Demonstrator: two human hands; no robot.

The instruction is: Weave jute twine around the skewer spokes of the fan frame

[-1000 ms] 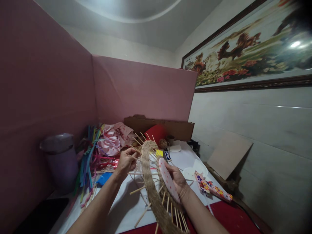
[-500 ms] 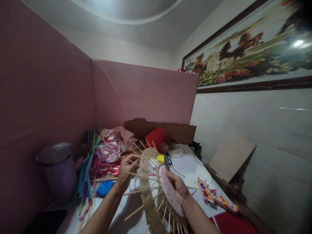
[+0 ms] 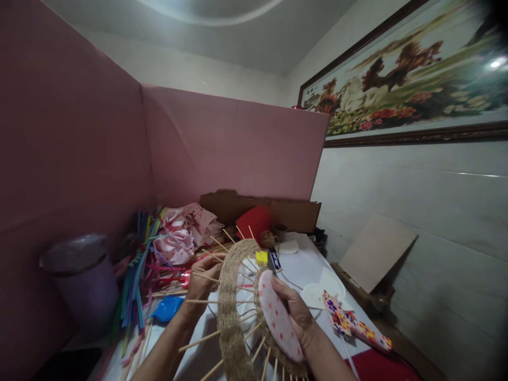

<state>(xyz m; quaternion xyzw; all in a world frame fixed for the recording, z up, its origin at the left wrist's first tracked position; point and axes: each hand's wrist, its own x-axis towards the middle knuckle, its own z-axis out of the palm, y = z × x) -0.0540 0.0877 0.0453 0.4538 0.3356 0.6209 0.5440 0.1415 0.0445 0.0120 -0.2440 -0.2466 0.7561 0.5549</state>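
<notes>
A wheel-like twine weaving point(image 3: 231, 317) stands tilted before me, with wooden sticks radiating from its hub through a wide twine band. At its hub sits a white disc with red dots point(image 3: 278, 317), apparently cloth-covered. My right hand point(image 3: 296, 307) grips this hub from the right, thumb on the dotted face and the other fingers hidden behind. My left hand point(image 3: 203, 278) is closed at the band's upper left edge, its fingertips pinched among the sticks and partly hidden by the band.
Left on the white table lie colourful strips point(image 3: 137, 280), crumpled pink cloth point(image 3: 178, 238) and a blue packet point(image 3: 167, 308). Twine ball point(image 3: 270, 241) and red sheet point(image 3: 254, 222) are at the back. White cut-outs point(image 3: 325, 288) and floral cloth point(image 3: 337, 315) lie right; a bin point(image 3: 85, 286) stands left.
The weaving has shifted slightly left and turned a little, its dotted disc facing me more. Both hands keep their hold; my left hand has moved slightly left. The view has shifted a little.
</notes>
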